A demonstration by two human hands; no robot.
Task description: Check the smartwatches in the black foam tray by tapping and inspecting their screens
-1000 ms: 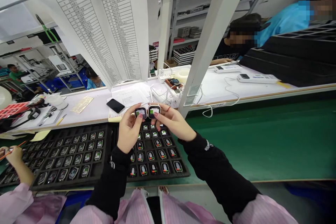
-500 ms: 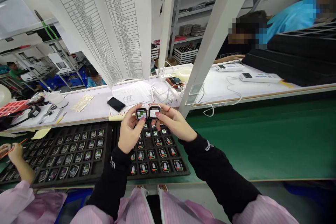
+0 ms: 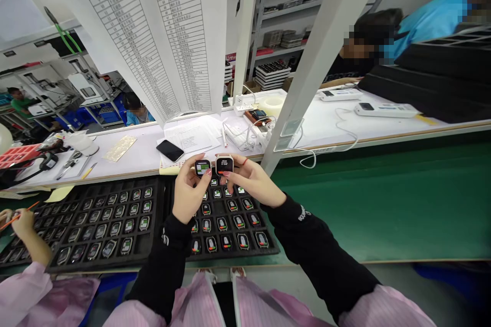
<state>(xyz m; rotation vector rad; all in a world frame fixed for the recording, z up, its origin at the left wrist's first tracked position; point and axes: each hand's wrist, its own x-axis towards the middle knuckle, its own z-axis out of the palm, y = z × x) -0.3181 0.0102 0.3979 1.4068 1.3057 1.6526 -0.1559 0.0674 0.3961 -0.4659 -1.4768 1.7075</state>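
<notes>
My left hand [image 3: 191,189] is closed on a smartwatch without a strap, the left smartwatch [image 3: 202,167], its screen lit with green and white blocks. Beside it, my right hand [image 3: 253,180] grips the right smartwatch [image 3: 224,164], whose screen is dark with small white text and an orange-red strip low down. Both thumbs lie at the lower edges of the screens. Below my hands sits a black compartment tray [image 3: 268,251] holding several more watches, many with lit screens. To its left lies another black tray [image 3: 155,240] of watches.
A black phone [image 3: 170,150] and printed papers [image 3: 192,135] lie on the white ledge. Cables and a power strip [image 3: 245,108] are by the slanted white post [image 3: 307,82]. Printed sheets [image 3: 153,36] hang ahead. At far left, another person's hand [image 3: 23,222] holds an orange stick.
The right smartwatch's screen has gone from a white page to a dark one with text and an orange-red strip. My right thumb has moved down, and the two watches are slightly farther apart.
</notes>
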